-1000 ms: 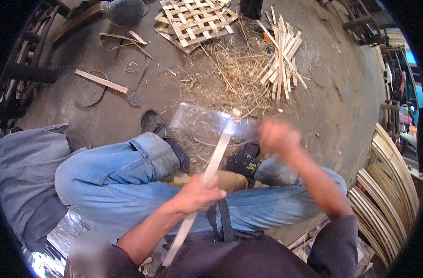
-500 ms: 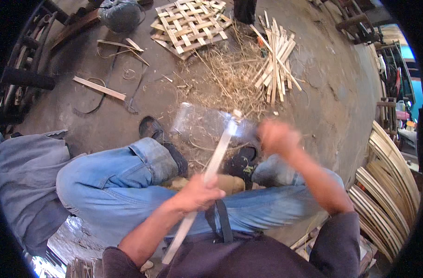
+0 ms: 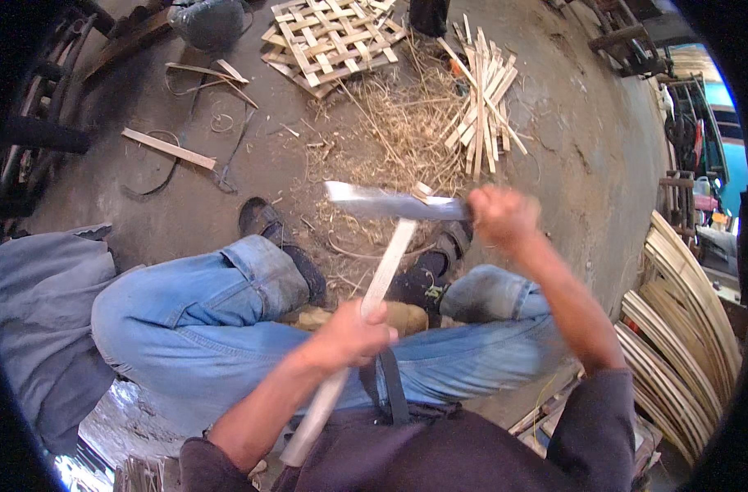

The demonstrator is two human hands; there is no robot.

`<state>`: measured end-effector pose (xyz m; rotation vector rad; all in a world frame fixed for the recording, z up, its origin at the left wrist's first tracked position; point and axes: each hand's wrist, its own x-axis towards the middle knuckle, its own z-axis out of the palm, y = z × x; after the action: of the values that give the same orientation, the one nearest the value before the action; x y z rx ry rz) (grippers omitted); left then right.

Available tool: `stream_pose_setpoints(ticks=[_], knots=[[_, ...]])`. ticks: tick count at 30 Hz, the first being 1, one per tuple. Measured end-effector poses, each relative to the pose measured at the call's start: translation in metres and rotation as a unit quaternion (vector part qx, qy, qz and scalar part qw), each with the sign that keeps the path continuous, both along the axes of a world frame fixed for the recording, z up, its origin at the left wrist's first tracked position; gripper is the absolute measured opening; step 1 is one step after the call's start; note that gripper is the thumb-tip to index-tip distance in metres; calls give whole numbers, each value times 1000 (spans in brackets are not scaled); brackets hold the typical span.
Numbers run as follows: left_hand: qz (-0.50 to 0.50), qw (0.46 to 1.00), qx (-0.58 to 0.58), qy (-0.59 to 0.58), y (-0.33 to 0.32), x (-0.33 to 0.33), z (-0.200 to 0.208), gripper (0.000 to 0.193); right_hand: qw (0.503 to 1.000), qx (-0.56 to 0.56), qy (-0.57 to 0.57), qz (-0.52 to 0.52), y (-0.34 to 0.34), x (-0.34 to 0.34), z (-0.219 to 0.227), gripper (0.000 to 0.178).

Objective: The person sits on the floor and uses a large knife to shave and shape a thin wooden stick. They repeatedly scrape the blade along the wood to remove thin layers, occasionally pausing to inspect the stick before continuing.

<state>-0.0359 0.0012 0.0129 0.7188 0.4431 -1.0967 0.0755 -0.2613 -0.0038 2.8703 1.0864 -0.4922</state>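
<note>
My left hand is closed around the middle of a long pale strip of split bamboo or wood, which slants from my lap up and away. In my right hand, the fist is wrapped around the handle of a machete, its wide blade pointing left. The blade lies across the strip's far end. A small curled chip shows just beyond the blade. Whether the edge is biting into the strip cannot be made out. Both hands are above the floor between my bent legs.
A woven lattice panel lies at the far side, with a heap of cut strips right of it. Shavings litter the floor between. Bent strips are stacked at the right. A grey cloth hangs at the left.
The machete has turned from showing its flat, blurred face to a narrower view across the strip's end. My right hand has moved slightly up and right; the left keeps its grip.
</note>
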Motion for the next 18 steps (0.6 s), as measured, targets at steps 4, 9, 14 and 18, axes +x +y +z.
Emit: stream_pose_setpoints(ticks=[4, 9, 14, 18], knots=[[8, 1000, -6, -13, -3, -1, -5, 37, 991, 91, -13, -101, 23, -17, 3, 6], [9, 999, 18, -37, -12, 5, -1, 37, 976, 110, -186, -30, -21, 28, -15, 4], [-20, 1000, 7, -7, -8, 3, -11, 39, 975, 148, -136, 94, -21, 12, -28, 5], [7, 1000, 19, -17, -11, 14, -15, 40, 977, 148, -114, -102, -8, 3, -30, 5]])
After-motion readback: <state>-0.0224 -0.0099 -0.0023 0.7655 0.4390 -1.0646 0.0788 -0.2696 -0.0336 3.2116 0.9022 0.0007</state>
